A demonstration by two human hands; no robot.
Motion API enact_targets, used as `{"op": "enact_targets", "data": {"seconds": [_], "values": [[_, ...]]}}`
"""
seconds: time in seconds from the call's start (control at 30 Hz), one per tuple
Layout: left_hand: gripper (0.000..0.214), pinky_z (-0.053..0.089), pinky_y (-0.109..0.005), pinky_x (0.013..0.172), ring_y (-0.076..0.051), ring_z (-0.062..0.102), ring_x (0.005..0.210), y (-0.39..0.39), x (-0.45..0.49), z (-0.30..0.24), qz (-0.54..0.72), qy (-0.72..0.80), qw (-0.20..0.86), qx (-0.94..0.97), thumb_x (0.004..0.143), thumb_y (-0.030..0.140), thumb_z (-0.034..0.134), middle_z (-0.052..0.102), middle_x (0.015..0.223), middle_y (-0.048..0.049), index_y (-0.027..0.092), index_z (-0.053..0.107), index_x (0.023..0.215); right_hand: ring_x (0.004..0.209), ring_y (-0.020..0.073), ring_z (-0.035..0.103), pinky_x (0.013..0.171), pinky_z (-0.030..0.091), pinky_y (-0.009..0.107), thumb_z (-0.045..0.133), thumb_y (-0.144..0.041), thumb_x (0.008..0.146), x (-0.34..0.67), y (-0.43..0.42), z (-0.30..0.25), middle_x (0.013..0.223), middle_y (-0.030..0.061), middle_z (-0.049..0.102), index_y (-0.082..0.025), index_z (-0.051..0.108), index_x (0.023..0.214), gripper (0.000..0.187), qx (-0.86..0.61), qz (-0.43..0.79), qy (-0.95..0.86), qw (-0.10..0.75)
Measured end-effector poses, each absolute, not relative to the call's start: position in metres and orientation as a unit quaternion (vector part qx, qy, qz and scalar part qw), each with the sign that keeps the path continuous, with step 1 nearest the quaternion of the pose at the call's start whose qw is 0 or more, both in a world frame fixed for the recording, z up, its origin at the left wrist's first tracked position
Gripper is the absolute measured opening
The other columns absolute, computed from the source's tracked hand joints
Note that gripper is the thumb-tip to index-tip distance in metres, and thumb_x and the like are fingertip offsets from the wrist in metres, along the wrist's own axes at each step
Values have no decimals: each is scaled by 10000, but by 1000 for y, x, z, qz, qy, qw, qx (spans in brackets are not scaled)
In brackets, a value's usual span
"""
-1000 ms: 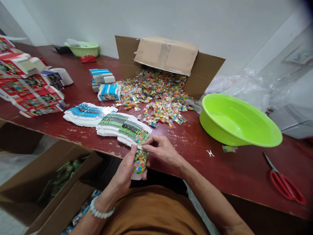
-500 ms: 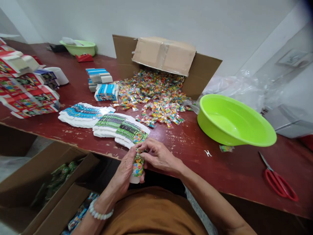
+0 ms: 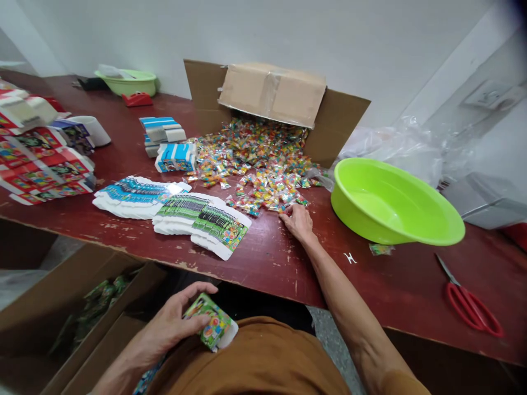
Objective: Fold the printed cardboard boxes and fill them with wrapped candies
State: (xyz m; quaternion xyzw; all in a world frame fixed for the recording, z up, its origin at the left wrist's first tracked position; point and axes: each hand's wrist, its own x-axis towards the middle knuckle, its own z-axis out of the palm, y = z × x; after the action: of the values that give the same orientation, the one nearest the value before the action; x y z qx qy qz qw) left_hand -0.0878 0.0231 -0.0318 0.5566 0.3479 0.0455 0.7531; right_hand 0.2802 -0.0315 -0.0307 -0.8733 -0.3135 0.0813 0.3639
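My left hand (image 3: 181, 315), low in front of my body, is closed around a small green printed box (image 3: 216, 323) with a white end, held tilted. My right hand (image 3: 300, 222) reaches onto the table at the front edge of a heap of small wrapped candy packets (image 3: 269, 184). Its fingers are bent and pinched at a packet there, the fingertips partly hidden. Left of that hand lies a fanned row of flat green printed cartons (image 3: 220, 222), with flat blue cartons (image 3: 132, 192) beside it.
A cardboard box (image 3: 274, 93) on its side spills the candy. To the right are a lime-green basin (image 3: 395, 203), red-handled scissors (image 3: 469, 302) and a white scrap (image 3: 349, 258). Red cartons (image 3: 45, 159) are stacked at left. An open carton (image 3: 102, 318) stands below the table edge.
My right hand has left the green box and moved forward to the candy heap. My left hand has lowered toward my body, still holding the box, now more tilted.
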Motion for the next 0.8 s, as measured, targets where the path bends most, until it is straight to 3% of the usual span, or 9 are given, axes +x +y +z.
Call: {"op": "enact_targets", "data": {"seconds": [0.13, 0.2, 0.27, 0.37, 0.5, 0.67, 0.8], "values": [[419, 474, -255, 692, -230, 615, 825, 43, -113, -31, -93, 325, 655, 676, 623, 415, 840, 707, 853, -20, 211, 752, 978, 800, 211, 603, 767, 469, 340, 629, -358, 815, 275, -48, -25, 788, 33, 636, -183, 610, 827, 176, -834, 130, -321, 430], [333, 474, -257, 675, -234, 620, 815, 42, -109, -22, -82, 329, 662, 668, 666, 423, 802, 711, 843, -32, 205, 748, 912, 684, 173, 584, 654, 464, 291, 585, -432, 843, 260, -58, -16, 756, 16, 633, -177, 608, 893, 261, -804, 168, -334, 462], [340, 479, -263, 653, -229, 644, 789, 35, -95, -13, -17, 343, 708, 618, 727, 417, 751, 718, 881, -49, 206, 701, 989, 626, 143, 566, 595, 448, 264, 572, -456, 855, 235, -66, -5, 768, 6, 640, -182, 610, 947, 292, -752, 225, -374, 494], [375, 495, -279, 634, -219, 685, 722, 25, -69, -2, 64, 333, 762, 551, 759, 343, 698, 726, 885, -66, 209, 587, 1092, 702, 130, 593, 659, 472, 264, 590, -356, 873, 189, -72, 13, 870, 15, 650, -198, 613, 1029, 223, -613, 329, -476, 538], [357, 496, -260, 575, -161, 642, 576, 14, -45, 4, 96, 304, 760, 566, 757, 257, 606, 691, 777, -6, 221, 532, 1104, 769, 139, 612, 738, 491, 286, 582, -227, 893, 151, -70, 29, 901, 17, 653, -207, 588, 1115, 223, -589, 302, -547, 512], [366, 480, -252, 495, -147, 579, 521, 5, -31, 8, 100, 295, 730, 609, 712, 216, 557, 650, 719, 26, 224, 508, 1074, 736, 136, 640, 693, 493, 265, 614, -154, 856, 144, -64, 36, 830, -5, 685, -206, 600, 1066, 217, -564, 330, -600, 462], [413, 487, -254, 495, -145, 581, 510, -2, -23, 10, 160, 305, 739, 579, 699, 216, 548, 653, 706, 30, 223, 508, 1110, 740, 138, 647, 692, 511, 264, 675, -207, 816, 139, -58, 30, 844, 6, 694, -199, 614, 919, 121, -565, 342, -503, 557]]}}
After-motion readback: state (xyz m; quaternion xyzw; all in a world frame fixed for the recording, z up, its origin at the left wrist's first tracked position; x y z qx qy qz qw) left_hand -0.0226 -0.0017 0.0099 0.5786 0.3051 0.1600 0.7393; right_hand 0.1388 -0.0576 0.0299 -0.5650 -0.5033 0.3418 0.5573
